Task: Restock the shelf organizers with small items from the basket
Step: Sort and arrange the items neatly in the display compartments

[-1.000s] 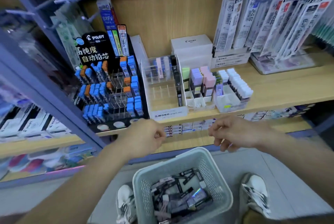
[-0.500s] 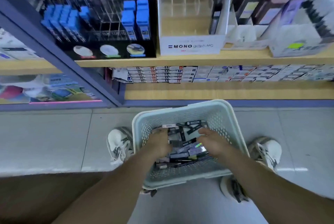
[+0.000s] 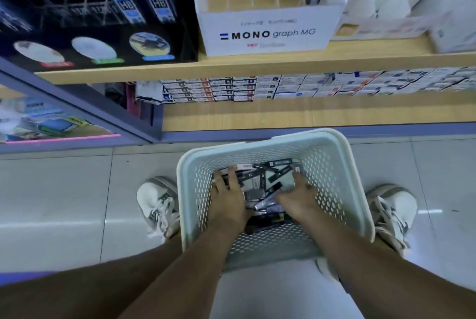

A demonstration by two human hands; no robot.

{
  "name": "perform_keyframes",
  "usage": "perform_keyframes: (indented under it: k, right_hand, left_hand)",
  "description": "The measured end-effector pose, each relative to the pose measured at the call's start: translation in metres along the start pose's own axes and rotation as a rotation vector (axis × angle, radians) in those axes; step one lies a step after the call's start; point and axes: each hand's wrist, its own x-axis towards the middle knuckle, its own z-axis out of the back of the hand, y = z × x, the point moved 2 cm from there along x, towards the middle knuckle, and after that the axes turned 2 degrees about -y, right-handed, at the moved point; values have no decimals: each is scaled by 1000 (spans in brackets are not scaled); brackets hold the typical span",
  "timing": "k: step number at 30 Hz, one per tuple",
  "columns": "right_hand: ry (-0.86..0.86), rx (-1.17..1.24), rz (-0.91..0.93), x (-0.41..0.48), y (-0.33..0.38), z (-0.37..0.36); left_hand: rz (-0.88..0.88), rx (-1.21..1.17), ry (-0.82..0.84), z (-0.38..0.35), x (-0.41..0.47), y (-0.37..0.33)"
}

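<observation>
Inside basket (image 3: 343, 169): left grip (image 3: 228, 196), right grip (image 3: 298, 196) among packs (image 3: 260, 181).

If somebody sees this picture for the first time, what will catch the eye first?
First, the left hand and right hand, both down in the pale basket on the floor, among dark small items. Then the white MONO box on the shelf above, mostly empty.
</observation>
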Motion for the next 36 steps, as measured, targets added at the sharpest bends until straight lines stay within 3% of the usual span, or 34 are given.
perform_keyframes:
  k: [4, 9, 15, 19, 24, 29, 33, 36]
  right_hand:
    - [76, 1, 26, 2, 2, 1]
    - [112, 190, 37, 6, 3, 0]
    - [209, 397, 23, 4, 6, -5]
    - [282, 670, -33, -3, 18, -5]
    - [430, 928, -163, -10, 25, -13]
    - [402, 1084, -267, -14, 25, -9]
    - [319, 1252, -358, -9, 25, -10]
    - [283, 1362, -381, -8, 27, -7]
  left_hand:
    - [87, -92, 28, 5, 5, 1]
    - [-26, -61, 2, 8, 9, -6]
    - [-114, -427, 124, 4, 10, -19]
    - [-80, -603, 52, 4, 3, -26]
    - [-167, -582, -72, 14, -6, -50]
    - [-228, -465, -141, 22, -16, -68]
    - [-206, -557, -247, 22, -33, -72]
    - [-205, -648, -226, 16, -45, -68]
